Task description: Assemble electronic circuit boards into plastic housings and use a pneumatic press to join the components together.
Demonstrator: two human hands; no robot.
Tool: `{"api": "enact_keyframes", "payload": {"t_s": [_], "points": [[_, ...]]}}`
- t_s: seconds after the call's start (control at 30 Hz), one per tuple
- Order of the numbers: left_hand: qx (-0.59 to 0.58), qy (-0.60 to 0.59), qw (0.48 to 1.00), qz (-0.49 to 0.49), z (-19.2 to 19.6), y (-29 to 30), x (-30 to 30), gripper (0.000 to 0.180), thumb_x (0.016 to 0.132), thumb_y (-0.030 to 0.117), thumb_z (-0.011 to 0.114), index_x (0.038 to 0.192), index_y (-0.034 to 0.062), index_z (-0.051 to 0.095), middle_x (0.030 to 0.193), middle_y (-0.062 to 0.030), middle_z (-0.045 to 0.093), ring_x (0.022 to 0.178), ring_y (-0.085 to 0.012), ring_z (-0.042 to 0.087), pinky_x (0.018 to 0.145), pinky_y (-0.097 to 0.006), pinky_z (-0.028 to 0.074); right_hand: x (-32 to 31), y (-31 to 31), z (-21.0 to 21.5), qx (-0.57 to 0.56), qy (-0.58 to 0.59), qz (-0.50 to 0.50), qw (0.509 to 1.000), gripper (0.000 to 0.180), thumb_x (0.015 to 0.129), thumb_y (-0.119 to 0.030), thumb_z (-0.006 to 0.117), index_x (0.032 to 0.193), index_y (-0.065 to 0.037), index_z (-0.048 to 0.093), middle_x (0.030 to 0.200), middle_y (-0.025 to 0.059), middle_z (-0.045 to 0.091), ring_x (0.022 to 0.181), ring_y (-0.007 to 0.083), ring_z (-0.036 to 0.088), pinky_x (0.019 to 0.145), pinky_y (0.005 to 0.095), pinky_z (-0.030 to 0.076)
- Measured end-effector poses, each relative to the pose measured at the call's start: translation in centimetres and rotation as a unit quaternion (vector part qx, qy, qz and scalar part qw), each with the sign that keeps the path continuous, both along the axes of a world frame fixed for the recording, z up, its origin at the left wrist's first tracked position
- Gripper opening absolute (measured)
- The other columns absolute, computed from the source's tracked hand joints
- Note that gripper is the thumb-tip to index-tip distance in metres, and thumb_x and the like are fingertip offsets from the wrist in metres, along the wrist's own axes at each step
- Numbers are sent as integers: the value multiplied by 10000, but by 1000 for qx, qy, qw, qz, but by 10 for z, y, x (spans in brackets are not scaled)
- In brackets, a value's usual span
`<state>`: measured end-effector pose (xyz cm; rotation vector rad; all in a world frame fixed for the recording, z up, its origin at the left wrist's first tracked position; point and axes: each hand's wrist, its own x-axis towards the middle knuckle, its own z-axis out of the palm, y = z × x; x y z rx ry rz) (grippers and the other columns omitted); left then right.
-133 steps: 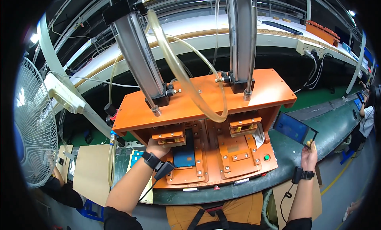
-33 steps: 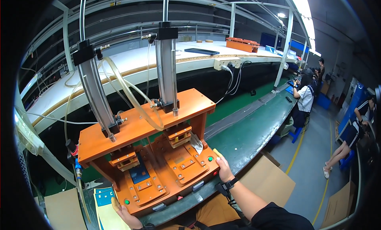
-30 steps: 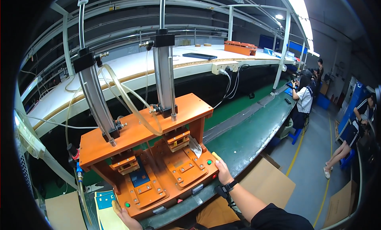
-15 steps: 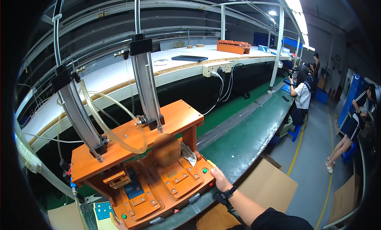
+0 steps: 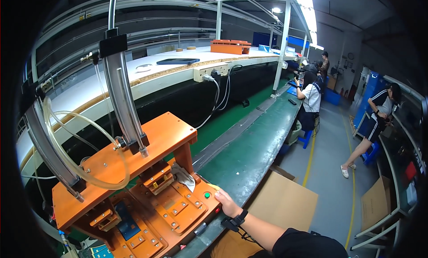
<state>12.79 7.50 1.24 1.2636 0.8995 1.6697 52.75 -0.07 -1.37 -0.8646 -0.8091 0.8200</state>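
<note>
Resting against the right end of the orange two-station press (image 5: 183,146) is my right hand (image 5: 228,203), beside the green button (image 5: 207,195). Its fingers lie along the edge of the base, partly hidden, and a yellow cover shows at a fingertip. Above the right fixture plate (image 5: 183,209) hangs a pressing block (image 5: 158,180); another block (image 5: 105,219) is over the left station. A dark blue flat piece (image 5: 128,220) lies in the left fixture. A grey-white cloth (image 5: 183,177) is tucked by the right post. My left hand is out of view.
The press stands on a green bench (image 5: 240,142). Clear hoses (image 5: 80,169) loop between its cylinders (image 5: 122,88). Behind runs a white shelf (image 5: 174,71) with a power strip (image 5: 209,72). A cardboard box (image 5: 285,200) sits right of the bench. Other people are along the aisle.
The press and bench have shifted left and downward in view. My left hand has left the picture; my right hand stays at the press's right end. The right pressing block, blurred before, shows clearly.
</note>
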Motion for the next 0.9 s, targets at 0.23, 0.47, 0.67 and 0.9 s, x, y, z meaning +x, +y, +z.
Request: {"api": "enact_keyframes", "payload": {"t_s": [0.23,0.47,0.67,0.9], "points": [[156,228,960,54,3,2,-5,432,983,146,363,1307,-100,509,1358,-258,502,1227,-362,503,1056,-411,389,1,-2,-9,1,6,0,1000,522,990,-244,441,1424,34,356,1347,102,503,1236,149,474,1067,292,343],[83,2,992,90,-28,8,-10,420,978,163,394,1200,-141,578,1273,-270,567,1167,-370,550,1015,-422,425,-1,-3,-3,-10,10,-5,1000,523,983,-245,453,1416,34,364,1337,97,509,1223,145,483,1059,287,352],[62,-14,997,45,-21,5,-12,461,980,191,381,1289,-128,504,1338,-255,517,1231,-344,505,1053,-422,387,-3,-5,0,-9,10,-16,1000,524,979,-251,462,1407,39,377,1323,103,521,1210,150,496,1050,291,364],[57,-8,998,31,-39,13,-14,483,975,213,387,1330,-103,476,1355,-241,506,1248,-336,494,1067,-426,374,-5,-2,1,-1,12,-20,1000,530,972,-250,467,1399,52,381,1308,111,531,1193,150,510,1036,290,378]]}}
